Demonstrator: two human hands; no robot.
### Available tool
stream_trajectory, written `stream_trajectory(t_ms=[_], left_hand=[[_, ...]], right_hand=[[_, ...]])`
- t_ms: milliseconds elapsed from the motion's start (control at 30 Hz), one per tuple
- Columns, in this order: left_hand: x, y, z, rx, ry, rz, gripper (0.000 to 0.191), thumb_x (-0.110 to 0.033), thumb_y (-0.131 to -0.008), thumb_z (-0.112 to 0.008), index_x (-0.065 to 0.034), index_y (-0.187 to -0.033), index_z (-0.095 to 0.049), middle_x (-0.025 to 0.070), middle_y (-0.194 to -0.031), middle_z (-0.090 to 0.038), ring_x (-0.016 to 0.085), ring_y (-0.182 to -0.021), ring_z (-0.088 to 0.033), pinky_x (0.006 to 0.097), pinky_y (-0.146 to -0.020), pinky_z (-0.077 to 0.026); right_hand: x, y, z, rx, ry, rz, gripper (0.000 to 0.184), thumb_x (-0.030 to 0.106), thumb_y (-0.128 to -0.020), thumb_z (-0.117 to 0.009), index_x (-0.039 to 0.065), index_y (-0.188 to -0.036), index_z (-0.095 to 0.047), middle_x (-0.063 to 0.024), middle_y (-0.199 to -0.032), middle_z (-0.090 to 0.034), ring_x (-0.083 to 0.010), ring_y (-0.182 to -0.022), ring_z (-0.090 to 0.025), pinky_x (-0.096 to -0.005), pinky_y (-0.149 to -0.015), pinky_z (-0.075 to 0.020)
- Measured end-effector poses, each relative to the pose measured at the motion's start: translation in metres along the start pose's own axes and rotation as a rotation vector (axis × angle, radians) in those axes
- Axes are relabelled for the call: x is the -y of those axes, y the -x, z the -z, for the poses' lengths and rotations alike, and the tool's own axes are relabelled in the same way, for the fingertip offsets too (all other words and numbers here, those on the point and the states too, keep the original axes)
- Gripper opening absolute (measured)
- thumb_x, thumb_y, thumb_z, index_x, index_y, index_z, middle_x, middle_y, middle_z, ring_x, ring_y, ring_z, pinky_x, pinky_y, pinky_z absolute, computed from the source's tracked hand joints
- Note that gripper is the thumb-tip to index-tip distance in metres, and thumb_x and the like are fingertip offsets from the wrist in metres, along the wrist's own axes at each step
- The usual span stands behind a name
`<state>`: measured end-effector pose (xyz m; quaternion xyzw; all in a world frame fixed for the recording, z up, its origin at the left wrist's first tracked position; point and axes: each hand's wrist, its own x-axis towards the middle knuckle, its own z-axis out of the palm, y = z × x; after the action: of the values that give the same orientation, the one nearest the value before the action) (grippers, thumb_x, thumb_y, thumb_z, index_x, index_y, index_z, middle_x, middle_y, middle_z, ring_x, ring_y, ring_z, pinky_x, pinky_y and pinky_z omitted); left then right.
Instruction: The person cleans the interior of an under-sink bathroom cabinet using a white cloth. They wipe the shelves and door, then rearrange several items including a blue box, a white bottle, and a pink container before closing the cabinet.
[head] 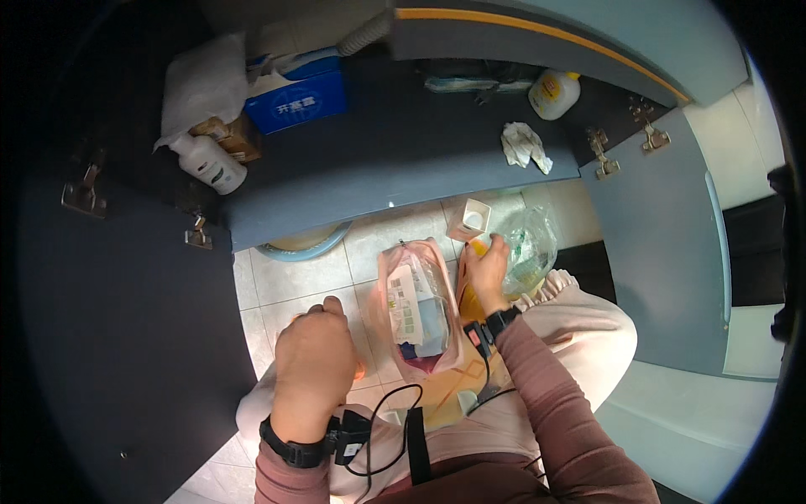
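Note:
My left hand (317, 353) is curled, back up, above my left knee. Bits of something orange (359, 372) peek out beside it; whether the fingers hold it is hidden. With thumb and fingertips, my right hand (488, 272) pinches the top of an orange-yellow item (476, 246), mostly covered by the hand. Between my hands an unzipped pink pouch (454, 337) stands on the floor, holding a printed white packet (403, 302) and a pale blue packet (432, 327). Just beyond my right fingers is an open small white box (461, 225). Right of that hand lies a clear plastic bag (532, 242).
Ahead is an open cabinet with a dark shelf (390, 151). On it are a white pump bottle (214, 165), a blue carton (296, 104), a crumpled white cloth or tissue (524, 146) and a yellow-capped bottle (554, 96). Open doors (138, 327) flank me. A blue-rimmed basin (308, 252) sits beneath the shelf.

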<state>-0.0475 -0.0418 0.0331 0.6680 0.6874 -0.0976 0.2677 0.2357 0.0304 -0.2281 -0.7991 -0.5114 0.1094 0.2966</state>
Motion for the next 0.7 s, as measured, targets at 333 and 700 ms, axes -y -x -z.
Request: stream_trajectory(t_ms=[333, 700], left_hand=[[-0.006, -0.034, -0.018, -0.100, -0.038, -0.024, 0.028, -0.024, -0.097, -0.053, 0.0009, -0.109, -0.060, 0.0203, -0.095, -0.070, 0.038, -0.088, -0.069, 0.0457, -0.075, -0.055], [0.007, -0.005, -0.014, -0.206, 0.099, -0.096, 0.022, -0.013, -0.091, -0.051, 0.0038, -0.102, -0.060, 0.0210, -0.090, -0.069, 0.036, -0.083, -0.070, 0.0431, -0.073, -0.056]], right_hand=[[0.011, -0.052, 0.015, 0.303, 0.049, 0.286, 0.016, 0.006, -0.081, -0.062, -0.003, -0.070, -0.067, -0.0232, -0.072, -0.068, -0.0276, -0.062, -0.068, -0.0429, -0.056, -0.0490], [0.241, -0.004, 0.192, 0.287, -0.272, 0.786, 0.017, 0.013, -0.082, -0.078, -0.002, -0.083, -0.070, -0.0175, -0.070, -0.062, -0.0301, -0.058, -0.061, -0.0356, -0.054, -0.0475]])
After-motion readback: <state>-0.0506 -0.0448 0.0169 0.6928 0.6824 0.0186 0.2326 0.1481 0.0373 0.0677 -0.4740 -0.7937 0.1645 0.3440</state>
